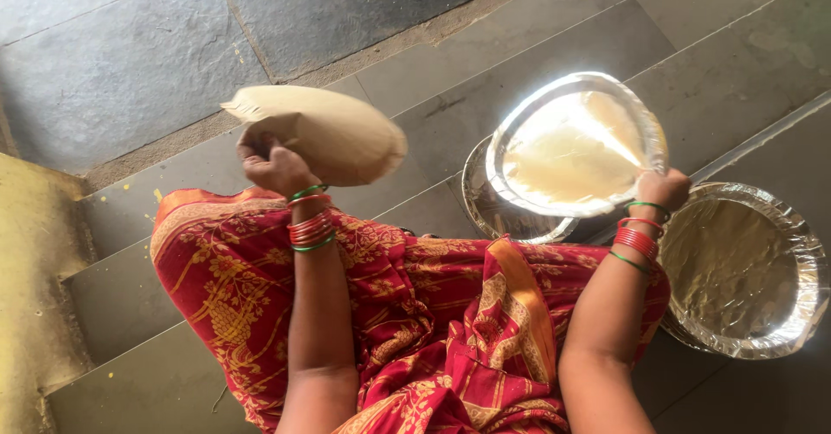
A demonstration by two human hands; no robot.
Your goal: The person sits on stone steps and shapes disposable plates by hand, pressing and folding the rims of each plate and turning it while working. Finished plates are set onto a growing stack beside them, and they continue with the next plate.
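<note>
Silver plates, one lifted
Left hand point(275, 164) grips brown plate point(325, 131); right hand point(662, 189) pinches tilted silver plate point(571, 144) by the rim, clear of stack point(744, 270).

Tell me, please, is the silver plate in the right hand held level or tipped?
Tipped: the silver plate in the right hand shows its whole inner face toward the camera.
</note>
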